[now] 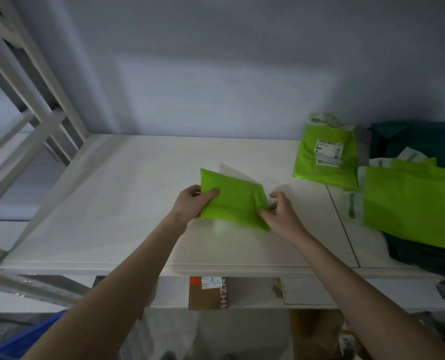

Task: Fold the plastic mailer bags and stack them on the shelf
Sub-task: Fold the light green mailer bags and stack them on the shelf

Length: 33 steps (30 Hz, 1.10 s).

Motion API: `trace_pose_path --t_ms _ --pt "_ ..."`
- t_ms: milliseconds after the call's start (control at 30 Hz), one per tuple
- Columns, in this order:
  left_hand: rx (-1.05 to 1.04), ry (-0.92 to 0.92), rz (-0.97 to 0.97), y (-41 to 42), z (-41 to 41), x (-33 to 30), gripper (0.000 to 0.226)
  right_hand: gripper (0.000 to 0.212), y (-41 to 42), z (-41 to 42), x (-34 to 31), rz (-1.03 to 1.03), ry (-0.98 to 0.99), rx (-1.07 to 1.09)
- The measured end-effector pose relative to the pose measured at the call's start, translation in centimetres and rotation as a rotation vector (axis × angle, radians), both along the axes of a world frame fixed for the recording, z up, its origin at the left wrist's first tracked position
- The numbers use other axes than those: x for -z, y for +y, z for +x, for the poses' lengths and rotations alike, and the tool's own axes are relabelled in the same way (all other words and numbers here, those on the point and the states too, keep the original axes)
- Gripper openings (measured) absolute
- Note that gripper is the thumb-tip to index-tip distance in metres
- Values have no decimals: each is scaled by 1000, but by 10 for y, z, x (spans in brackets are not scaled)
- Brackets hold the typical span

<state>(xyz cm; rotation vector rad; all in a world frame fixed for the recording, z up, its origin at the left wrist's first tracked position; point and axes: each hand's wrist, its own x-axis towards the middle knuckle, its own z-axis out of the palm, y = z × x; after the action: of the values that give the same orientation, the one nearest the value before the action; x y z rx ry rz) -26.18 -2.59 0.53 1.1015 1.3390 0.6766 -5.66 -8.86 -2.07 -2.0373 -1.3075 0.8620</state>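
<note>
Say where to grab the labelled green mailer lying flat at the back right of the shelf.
Probably the near bottom edge of the labelled mailer, coming from the front. It lies flat on the shelf, that edge is bare and faces the person, while its right side sits against the mailer pile. Both hands are busy with the folded mailer.

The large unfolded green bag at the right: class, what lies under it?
Under the large green bag, dark teal bags show at its near and far edges, on the white shelf. How many, or anything else beneath, is covered.
</note>
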Motion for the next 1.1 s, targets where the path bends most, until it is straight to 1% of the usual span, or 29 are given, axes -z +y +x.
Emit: trace_pose_path --t_ms 67,100,167,233,333,400,433,467,533,567,633,733,833,900,967,1033,1100 --pt "-69 -85 9 3 -5 -4 33 53 8 -5 2 -4 24 73" --pt "-92 -148 6 5 -8 -6 36 53 12 -8 2 -5 78 120" --pt "-89 -276 2 9 -14 -8 40 41 22 -20 -7 -30 292 202" --pt "-49 -345 -10 15 -22 -9 43 26 33 -38 -20 -52 541 212" --pt "-2 -425 -85 20 -35 -12 43 17 43 -69 -38 -2 763 140" --pt "88 -401 -113 24 -48 -13 37 11 50 -90 -41 59 821 133" --pt "121 -374 -133 26 -53 -14 35 14 53 -97 -41 72 831 156" --pt "119 -347 -159 30 -62 -16 33 19 57 -105 -39 80 820 185" --pt "-11 -333 -207 44 -86 -19 33 22 66 -125 -35 94 788 216" --pt "-99 -320 -197 52 -100 -19 33 21 71 -137 -33 97 767 213" --pt "-176 -193 -102 67 -126 -20 33 17 79 -159 -28 97 705 183" --pt "-105 63 44 83 -163 -16 46 13 92 -201 -21 103 582 121" --pt "-51 220 124 95 -195 -11 57 17 105 -239 -13 146 372 69" --pt "-28 325 165 99 -212 -6 60 21 111 -262 -10 179 211 14" --pt "5 471 224 99 -224 -1 61 23 115 -277 -7 202 80 -22" --pt "31 585 275 97 -233 5 61 26 119 -291 -4 189 -11 -39" --pt "45 646 313 94 -240 9 61 29 122 -300 -1 154 -65 -54"
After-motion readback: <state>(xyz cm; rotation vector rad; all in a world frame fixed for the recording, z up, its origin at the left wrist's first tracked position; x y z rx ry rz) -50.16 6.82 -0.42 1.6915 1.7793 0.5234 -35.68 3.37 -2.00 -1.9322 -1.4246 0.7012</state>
